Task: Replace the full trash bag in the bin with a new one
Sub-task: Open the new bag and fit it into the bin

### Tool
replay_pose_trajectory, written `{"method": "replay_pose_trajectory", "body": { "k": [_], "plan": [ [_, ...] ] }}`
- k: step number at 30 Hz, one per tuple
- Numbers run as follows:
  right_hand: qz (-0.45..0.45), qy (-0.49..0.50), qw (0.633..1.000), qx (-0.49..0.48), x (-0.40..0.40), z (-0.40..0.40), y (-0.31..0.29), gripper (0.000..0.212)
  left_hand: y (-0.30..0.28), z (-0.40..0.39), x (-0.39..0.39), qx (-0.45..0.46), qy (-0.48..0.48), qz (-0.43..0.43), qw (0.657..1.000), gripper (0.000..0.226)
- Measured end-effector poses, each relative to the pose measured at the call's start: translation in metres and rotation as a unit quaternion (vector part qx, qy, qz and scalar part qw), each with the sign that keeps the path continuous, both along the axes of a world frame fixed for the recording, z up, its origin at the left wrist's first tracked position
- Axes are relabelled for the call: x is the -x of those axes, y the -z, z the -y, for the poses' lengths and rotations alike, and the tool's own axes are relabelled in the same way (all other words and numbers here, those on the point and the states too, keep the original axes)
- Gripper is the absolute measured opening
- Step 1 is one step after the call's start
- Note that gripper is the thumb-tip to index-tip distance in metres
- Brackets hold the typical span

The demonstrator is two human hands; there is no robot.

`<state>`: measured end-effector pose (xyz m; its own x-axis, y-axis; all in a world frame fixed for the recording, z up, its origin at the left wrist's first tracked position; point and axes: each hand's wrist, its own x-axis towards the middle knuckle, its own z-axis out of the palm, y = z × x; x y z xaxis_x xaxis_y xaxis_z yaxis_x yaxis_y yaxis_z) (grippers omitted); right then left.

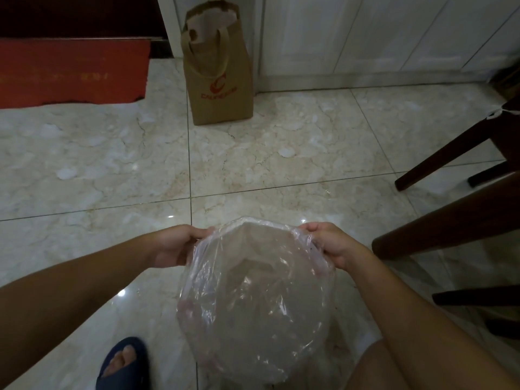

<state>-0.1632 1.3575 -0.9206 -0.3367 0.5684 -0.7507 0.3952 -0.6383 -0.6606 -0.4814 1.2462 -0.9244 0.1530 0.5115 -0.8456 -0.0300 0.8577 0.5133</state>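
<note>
A clear, thin plastic trash bag (253, 299) is spread wide open low in the middle of the view, above the tiled floor. My left hand (171, 246) grips its rim on the left side. My right hand (329, 243) grips the rim on the right side, fingers curled over the plastic. The bag's mouth faces me and its inside looks empty. Whether a bin stands under the bag I cannot tell; the plastic hides what is below.
A brown paper carrier bag (221, 80) stands on the marble floor by white cabinets (365, 38). A red mat (73, 71) lies at far left. Dark wooden chair legs (450, 153) crowd the right. My foot in a blue slipper (123, 364) is at bottom left.
</note>
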Motion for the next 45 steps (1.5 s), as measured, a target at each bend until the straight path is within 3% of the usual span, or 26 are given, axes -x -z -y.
{"method": "replay_pose_trajectory", "body": {
  "k": [6,8,10,12,16,24,28,32,37,41,45],
  "plan": [
    [-0.062,0.057,0.987,0.136,-0.023,0.018,-0.018,0.035,-0.003,0.028,0.021,0.0,-0.007,0.12,0.993,0.037],
    [-0.044,0.013,0.991,0.124,-0.034,0.022,-0.026,0.041,-0.003,0.037,0.027,-0.002,-0.009,0.142,0.99,0.045],
    [-0.005,-0.022,0.995,0.093,-0.045,0.023,-0.035,0.044,-0.002,0.044,0.029,0.001,-0.022,0.148,0.989,0.039],
    [0.008,-0.037,0.996,0.077,-0.055,0.025,-0.045,0.047,-0.001,0.051,0.028,-0.007,-0.014,0.127,0.992,0.041],
    [0.027,-0.097,0.993,0.065,-0.068,0.04,-0.06,0.026,0.003,0.056,0.025,-0.024,0.035,0.066,0.997,0.055],
    [0.151,-0.066,0.984,-0.063,-0.067,0.062,-0.046,0.011,0.011,0.056,0.019,-0.039,0.076,-0.006,0.996,0.035],
    [0.213,-0.076,0.967,-0.118,-0.059,0.059,-0.033,0.014,0.012,0.054,0.014,-0.048,0.127,-0.085,0.987,0.026],
    [0.26,-0.087,0.961,-0.037,-0.042,0.056,-0.018,0.023,0.019,0.053,0.001,-0.054,0.121,-0.168,0.977,0.027],
    [0.22,-0.031,0.975,0.02,-0.025,0.056,-0.014,0.014,0.019,0.05,-0.013,-0.036,0.03,-0.203,0.978,0.022],
    [0.23,-0.018,0.973,0.011,-0.024,0.056,-0.024,0.019,0.016,0.052,-0.021,-0.025,0.042,-0.275,0.96,0.017],
    [0.309,0.019,0.948,-0.075,-0.038,0.056,-0.045,0.017,-0.009,0.042,-0.014,-0.092,0.089,-0.387,0.913,0.022]
  ]
}}
